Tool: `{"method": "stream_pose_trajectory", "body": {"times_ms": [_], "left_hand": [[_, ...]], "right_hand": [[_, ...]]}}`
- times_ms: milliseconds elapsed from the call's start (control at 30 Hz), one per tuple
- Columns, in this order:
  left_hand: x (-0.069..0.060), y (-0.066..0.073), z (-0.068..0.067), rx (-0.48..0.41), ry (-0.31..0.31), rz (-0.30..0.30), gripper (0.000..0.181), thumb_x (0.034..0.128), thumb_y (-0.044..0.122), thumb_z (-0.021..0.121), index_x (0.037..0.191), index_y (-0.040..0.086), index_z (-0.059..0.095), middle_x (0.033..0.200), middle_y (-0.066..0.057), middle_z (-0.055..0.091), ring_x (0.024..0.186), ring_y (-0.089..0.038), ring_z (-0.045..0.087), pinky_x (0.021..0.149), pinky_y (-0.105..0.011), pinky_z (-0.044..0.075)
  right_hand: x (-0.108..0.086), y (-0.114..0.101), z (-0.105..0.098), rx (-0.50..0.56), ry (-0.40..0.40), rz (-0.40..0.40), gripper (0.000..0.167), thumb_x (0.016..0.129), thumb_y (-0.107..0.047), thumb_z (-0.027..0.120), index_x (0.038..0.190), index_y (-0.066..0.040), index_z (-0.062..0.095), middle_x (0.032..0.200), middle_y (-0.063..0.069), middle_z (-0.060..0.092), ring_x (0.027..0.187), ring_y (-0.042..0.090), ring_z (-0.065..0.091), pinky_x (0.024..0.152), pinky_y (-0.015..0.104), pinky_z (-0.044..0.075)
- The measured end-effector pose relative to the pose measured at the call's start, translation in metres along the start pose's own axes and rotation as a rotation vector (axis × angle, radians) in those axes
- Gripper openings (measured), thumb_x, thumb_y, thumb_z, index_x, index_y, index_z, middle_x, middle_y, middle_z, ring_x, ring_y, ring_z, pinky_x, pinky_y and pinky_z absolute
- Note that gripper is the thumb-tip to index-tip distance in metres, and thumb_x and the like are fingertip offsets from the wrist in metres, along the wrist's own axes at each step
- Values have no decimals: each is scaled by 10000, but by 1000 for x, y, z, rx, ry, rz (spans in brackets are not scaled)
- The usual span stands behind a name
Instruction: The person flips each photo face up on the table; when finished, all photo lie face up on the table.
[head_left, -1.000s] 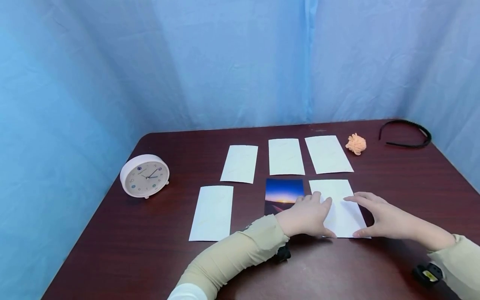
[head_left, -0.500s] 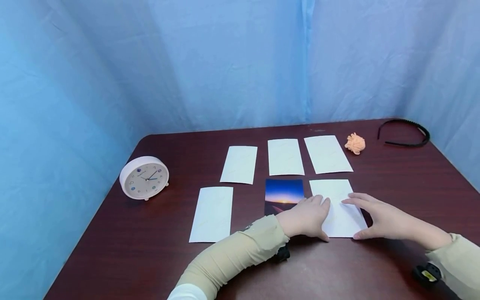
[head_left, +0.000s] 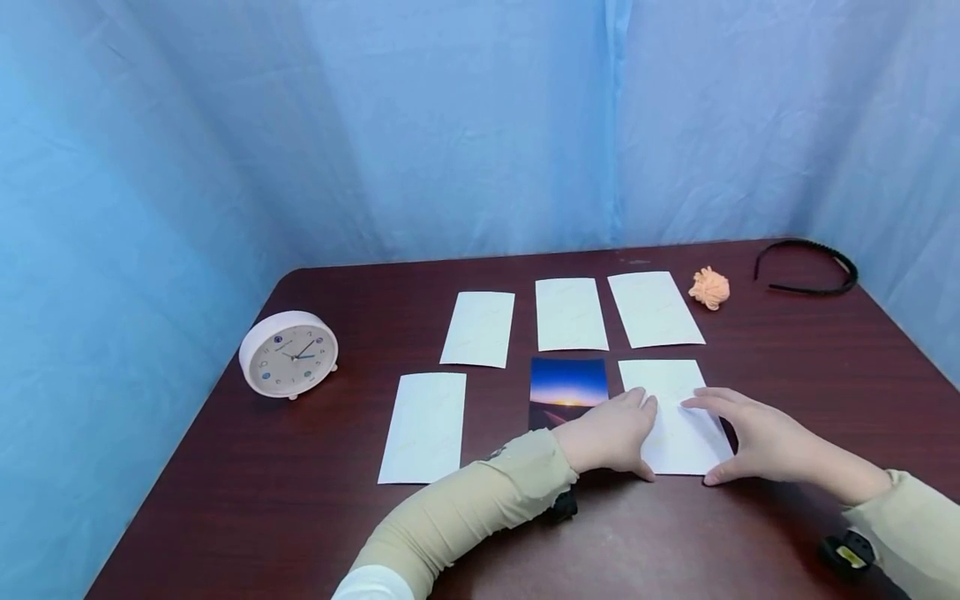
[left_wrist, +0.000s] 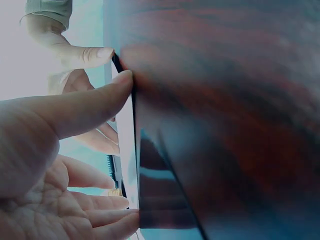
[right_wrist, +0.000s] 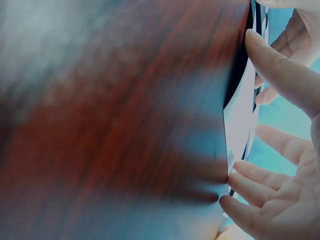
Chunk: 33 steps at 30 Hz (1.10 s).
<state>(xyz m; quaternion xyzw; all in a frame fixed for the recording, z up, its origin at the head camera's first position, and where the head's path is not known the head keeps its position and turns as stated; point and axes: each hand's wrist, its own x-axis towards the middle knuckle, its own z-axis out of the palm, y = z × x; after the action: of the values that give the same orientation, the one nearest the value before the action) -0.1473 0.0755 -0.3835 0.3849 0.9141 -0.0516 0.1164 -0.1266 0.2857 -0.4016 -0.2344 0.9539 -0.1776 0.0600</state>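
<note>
Left hand at white card's left edge, right hand at its right edge; both with thumb and fingers apart. Card on worktop, near right. Photo just left, partly hidden by left hand. 4 other cards: 3 far, 1 near left.

Both arms are in, beige sleeves and all. The left arm slants up from the bottom edge, while the right arm comes in from the lower right. The left hand and right hand face each other, a bit apart. Thumbs sit nearest the body, spread away from the loosely extended fingers.
</note>
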Motion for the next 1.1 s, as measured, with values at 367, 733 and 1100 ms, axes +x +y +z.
{"method": "stream_pose_trajectory", "body": {"times_ms": [367,733,1100], "left_hand": [[-3,-5,2,-93,24,-9,922,711,578,742,1443,141,392,1429,-11,423,1257,-86,458,1047,-153,348],[-1,-6,2,-115,15,5,879,711,574,742,1437,205,412,1361,6,482,1151,-92,518,1005,-182,409],[0,-7,1,-141,18,-9,892,702,575,749,1444,229,396,1434,-25,414,1180,-120,521,995,-208,429]], "right_hand": [[2,-8,0,-32,-14,27,921,474,-413,918,1243,-46,569,1300,272,505,1149,429,513,839,541,492],[3,-10,0,-71,21,15,882,474,-421,915,1202,-39,596,1247,246,555,1092,389,558,800,505,517],[5,-13,-1,-37,-3,32,936,472,-438,916,1262,-88,556,1262,244,534,1090,381,548,783,517,525]]}}
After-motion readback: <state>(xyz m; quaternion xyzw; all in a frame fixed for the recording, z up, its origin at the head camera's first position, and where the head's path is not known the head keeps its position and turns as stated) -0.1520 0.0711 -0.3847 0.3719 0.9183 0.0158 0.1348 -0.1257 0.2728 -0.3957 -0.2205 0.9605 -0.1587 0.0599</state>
